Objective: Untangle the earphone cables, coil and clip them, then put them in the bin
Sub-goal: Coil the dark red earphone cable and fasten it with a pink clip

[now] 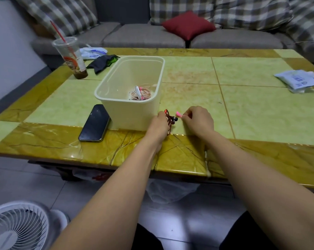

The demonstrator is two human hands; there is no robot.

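Pinched between the thumb and fingertips of your right hand [197,121] is a pink clip [179,115], just at 3 o'clock of the red earphone cable [168,122]. Your left hand [158,126] grips that cable as a loose coil, fingers curled round the loops. Both hands work low over the near edge of the table [260,109], with the bin [134,114] at 11 o'clock of the coil. One coiled bundle of pale earphones [140,92] lies in the bin's near right corner; a phone [95,123] rests at 9 o'clock of the bin. The step in hand appears to be clipping. Squeeze the loops into one flat bunch, spread the clip wide, and seat it across every strand. Tuck the plug and earbuds inside so that nothing springs free on the drop into the bin.
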